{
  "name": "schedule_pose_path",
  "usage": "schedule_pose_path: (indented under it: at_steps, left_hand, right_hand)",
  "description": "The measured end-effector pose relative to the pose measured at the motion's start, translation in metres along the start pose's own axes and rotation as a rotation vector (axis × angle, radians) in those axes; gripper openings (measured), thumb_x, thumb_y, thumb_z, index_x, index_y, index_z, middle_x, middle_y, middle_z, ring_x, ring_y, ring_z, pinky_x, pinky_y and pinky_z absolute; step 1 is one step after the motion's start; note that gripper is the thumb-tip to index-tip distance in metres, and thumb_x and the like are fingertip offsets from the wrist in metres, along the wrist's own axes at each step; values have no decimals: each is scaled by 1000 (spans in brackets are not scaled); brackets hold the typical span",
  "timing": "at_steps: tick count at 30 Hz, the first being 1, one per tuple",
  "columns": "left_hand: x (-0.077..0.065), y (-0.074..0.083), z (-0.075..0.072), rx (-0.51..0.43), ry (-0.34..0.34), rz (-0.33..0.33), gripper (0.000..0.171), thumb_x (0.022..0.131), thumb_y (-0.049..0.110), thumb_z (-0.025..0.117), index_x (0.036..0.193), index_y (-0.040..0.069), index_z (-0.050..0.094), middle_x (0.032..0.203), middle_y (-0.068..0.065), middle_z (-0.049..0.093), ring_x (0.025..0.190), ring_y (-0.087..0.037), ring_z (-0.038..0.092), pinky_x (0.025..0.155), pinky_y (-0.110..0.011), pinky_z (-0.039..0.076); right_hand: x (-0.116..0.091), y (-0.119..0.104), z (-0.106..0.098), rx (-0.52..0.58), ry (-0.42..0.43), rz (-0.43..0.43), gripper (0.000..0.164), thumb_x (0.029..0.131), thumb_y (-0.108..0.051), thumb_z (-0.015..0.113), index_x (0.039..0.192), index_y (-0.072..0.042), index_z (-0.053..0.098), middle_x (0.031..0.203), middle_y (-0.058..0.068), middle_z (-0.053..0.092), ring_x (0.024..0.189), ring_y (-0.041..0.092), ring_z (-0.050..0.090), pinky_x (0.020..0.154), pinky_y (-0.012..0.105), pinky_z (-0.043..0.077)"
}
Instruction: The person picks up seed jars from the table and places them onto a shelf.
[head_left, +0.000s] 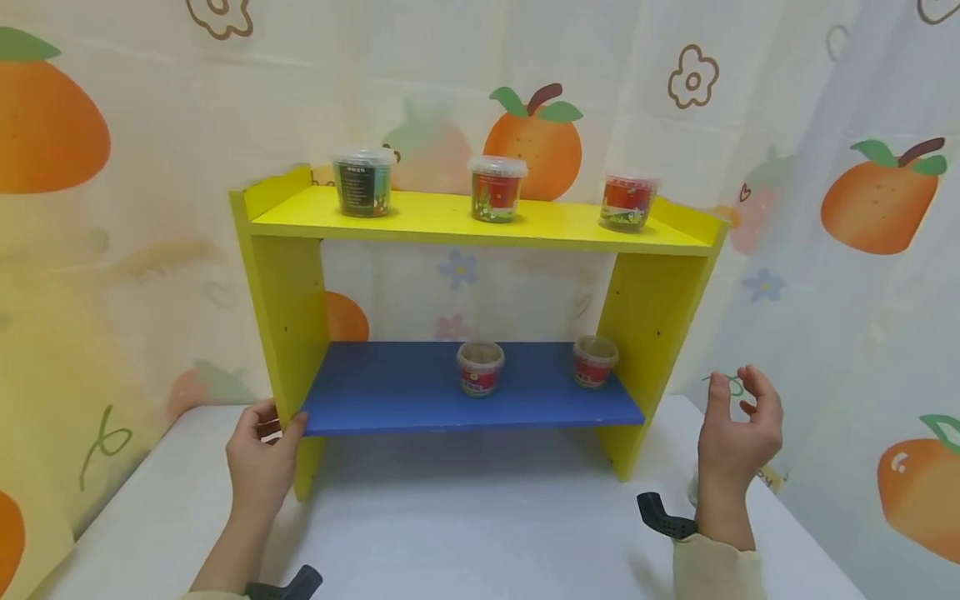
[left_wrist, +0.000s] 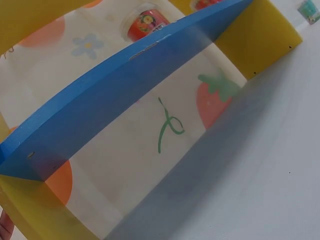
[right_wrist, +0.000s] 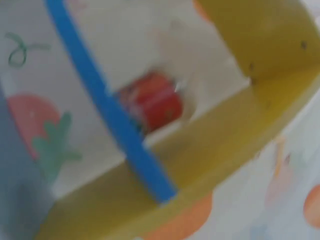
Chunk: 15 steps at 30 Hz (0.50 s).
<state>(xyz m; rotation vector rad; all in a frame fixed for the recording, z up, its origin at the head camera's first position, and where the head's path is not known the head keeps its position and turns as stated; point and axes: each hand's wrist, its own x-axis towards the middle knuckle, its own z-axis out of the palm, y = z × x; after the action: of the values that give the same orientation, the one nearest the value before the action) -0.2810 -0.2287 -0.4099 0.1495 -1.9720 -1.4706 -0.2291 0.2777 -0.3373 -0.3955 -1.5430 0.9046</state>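
A small two-tier shelf [head_left: 480, 233] stands on the table, with yellow sides and top and a blue lower board [head_left: 405, 400]. My left hand [head_left: 262, 462] grips its left side panel, thumb at the blue board's front corner and fingers on the outer side. Off to the right of the shelf, my right hand [head_left: 738, 437] is raised with loosely bent fingers and holds nothing. Two plastic cups without lids, a middle cup [head_left: 480, 371] and a right cup [head_left: 594, 362], sit on the blue board. The right wrist view is blurred.
On the top board stand three lidded cups: a left cup [head_left: 363, 183], a middle cup [head_left: 497, 190] and a right cup [head_left: 627, 202]. Another cup [left_wrist: 309, 11] stands on the white table [head_left: 480, 517], partly behind my right forearm. A fruit-print curtain [head_left: 810, 333] hangs behind.
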Motion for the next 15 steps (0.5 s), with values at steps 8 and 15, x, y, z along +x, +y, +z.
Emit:
schedule_pose_path:
  at_steps: [8, 15]
  left_hand:
    - [1, -1, 1, -16, -9, -17, 38, 91, 19, 70, 123, 2, 59, 105, -3, 59, 86, -4, 50, 70, -5, 43]
    - [1, -1, 1, 7, -9, -31, 38, 92, 21, 69, 124, 4, 59, 109, -6, 60, 89, -5, 50, 72, -5, 42]
  right_hand:
    - [5, 58, -6, -224, -133, 131, 58, 91, -39, 65, 138, -7, 53, 142, 18, 50, 137, 36, 36, 112, 56, 26]
    - [4, 92, -18, -445, -297, 360, 71, 94, -46, 56, 149, -6, 37, 152, 26, 32, 143, 44, 18, 108, 68, 14]
